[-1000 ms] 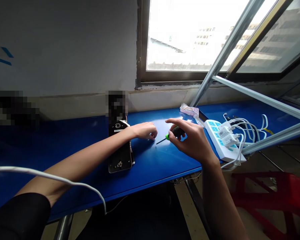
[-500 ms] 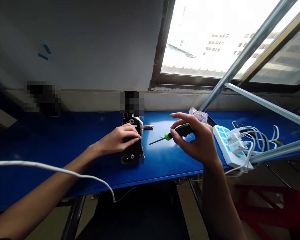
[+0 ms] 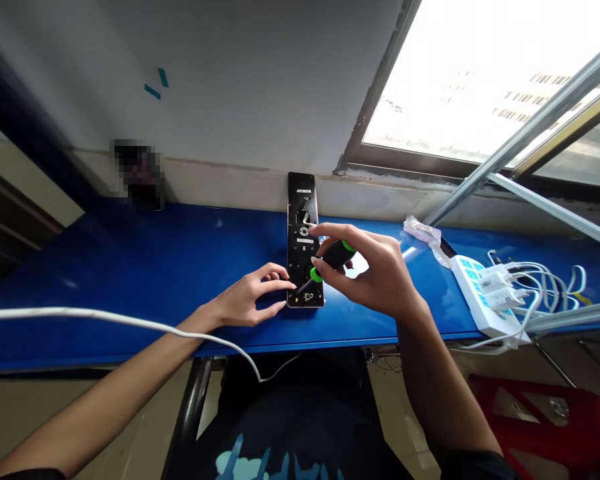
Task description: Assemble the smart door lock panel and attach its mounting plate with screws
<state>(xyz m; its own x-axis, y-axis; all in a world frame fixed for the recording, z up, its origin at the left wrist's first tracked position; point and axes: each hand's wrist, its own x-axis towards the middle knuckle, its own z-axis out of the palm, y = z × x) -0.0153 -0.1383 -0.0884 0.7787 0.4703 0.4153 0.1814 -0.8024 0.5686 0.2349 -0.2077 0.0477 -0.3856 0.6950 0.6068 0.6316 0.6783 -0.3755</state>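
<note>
A long black panel (image 3: 301,267) with screws, small fittings and a white wire lies on the blue table, its far end up by the wall. My left hand (image 3: 253,293) rests at the panel's lower left edge, fingers apart, fingertips touching it. My right hand (image 3: 370,267) is closed round a black and green screwdriver (image 3: 337,257) over the panel. The screwdriver's thin shaft slants down to the left, its tip at the panel's lower left part, close to my left fingertips. Whether the tip sits in a screw is too small to tell.
At the right stands a white power strip (image 3: 473,287) with plugged-in chargers and looped cables. A clear plastic bag (image 3: 423,232) lies behind it. A white cable (image 3: 130,321) hangs across my left forearm. Metal bars (image 3: 555,217) cross the right side, and a red stool (image 3: 545,413) is below.
My right hand has brought the screwdriver left, from beside the panel to over it. My left hand has shifted from the panel's top to its left edge. The camera view has turned.
</note>
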